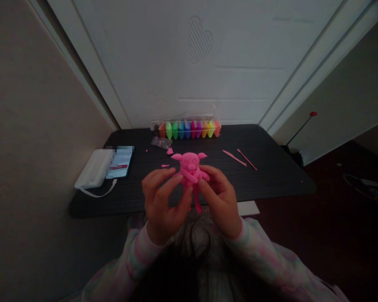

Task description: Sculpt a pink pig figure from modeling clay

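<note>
A pink clay pig figure (pixel 189 167) with two ears and a snout is held up over the near edge of the dark table (pixel 271 176). My left hand (pixel 162 201) grips its left side, fingers curled, thumb and forefinger pressed on the body. From the right, my right hand (pixel 220 199) pinches the figure's arm and body. The pig's legs hang down between my palms.
A row of coloured clay packets (pixel 189 129) stands at the table's back edge, with a small clear bag (pixel 161 142) in front. Two pink modelling tools (pixel 241 158) lie at right. A phone (pixel 121 161) and white power bank (pixel 93 170) lie at left. Pink clay scraps (pixel 169 152) lie behind the pig.
</note>
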Tool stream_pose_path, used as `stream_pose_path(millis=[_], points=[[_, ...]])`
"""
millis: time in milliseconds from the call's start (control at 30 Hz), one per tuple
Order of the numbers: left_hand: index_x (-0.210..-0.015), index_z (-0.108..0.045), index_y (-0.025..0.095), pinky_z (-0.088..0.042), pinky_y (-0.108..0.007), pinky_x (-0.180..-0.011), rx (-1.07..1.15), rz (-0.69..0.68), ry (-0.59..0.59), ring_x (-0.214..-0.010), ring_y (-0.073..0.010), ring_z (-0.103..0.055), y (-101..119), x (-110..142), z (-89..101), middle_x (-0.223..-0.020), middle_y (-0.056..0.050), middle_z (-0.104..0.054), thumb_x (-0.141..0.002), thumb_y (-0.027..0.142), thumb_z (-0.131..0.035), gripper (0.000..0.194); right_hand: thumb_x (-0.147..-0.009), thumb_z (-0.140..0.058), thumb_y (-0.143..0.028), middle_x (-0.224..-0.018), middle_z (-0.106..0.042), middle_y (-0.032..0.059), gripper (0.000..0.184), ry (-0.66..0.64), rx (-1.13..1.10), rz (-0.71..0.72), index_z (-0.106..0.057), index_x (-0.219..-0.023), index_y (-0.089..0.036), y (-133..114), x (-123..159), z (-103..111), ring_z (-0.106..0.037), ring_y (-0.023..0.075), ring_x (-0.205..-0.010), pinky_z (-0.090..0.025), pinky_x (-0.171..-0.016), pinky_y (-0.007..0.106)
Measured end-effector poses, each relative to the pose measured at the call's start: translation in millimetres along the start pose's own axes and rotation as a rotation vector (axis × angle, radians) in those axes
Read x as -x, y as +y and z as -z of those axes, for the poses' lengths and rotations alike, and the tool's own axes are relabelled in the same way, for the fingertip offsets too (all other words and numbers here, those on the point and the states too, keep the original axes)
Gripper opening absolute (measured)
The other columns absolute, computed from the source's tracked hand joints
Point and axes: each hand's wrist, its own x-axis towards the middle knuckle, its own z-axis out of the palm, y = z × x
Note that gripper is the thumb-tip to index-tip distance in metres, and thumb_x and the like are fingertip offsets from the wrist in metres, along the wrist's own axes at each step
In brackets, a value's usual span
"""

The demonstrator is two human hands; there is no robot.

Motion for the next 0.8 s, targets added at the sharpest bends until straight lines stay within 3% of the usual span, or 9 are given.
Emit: stream_pose_path(millis=[267,600,800], points=[[-0.087,-0.058,0.022,-0.042,-0.036,-0.077,-0.092,-0.010,-0.129,-0.087,-0.0189,-0.049,1.8,-10.3,2.6,-0.086,-0.003,-0.055,-0.063,0.012,-0.066,0.028,-0.076,-0.054,-0.021,-0.092,-0.059,0.0016,0.021,-0.020,0.021,-0.013,-0.055,-0.097,-0.023,3.7,-1.2,1.7,-0.058,0.0114,-0.081,-0.049,-0.072,0.023],[-0.086,-0.059,0.020,-0.046,-0.030,-0.072,0.126,0.218,-0.100,-0.079,-0.0136,-0.054,0.1,-6.2,4.0,-0.082,-0.001,-0.058,-0.071,0.011,-0.058,0.018,-0.077,-0.053,-0.021,-0.093,-0.058,0.0005,0.021,-0.010,0.059,0.008,-0.053,-0.099,-0.024,7.8,-0.9,1.2,-0.057,0.0109,-0.080,-0.047,-0.072,0.023],[-0.083,-0.058,0.018,-0.045,-0.032,-0.071,-0.023,0.016,-0.037,-0.078,-0.0153,-0.054,-1.2,-4.7,-0.9,-0.076,-0.001,-0.060,-0.063,0.009,-0.066,0.023,-0.077,-0.053,-0.019,-0.093,-0.058,0.0007,0.023,0.006,0.144,0.080,-0.054,-0.098,-0.025,10.7,1.2,-0.2,-0.056,0.0121,-0.082,-0.046,-0.072,0.025]])
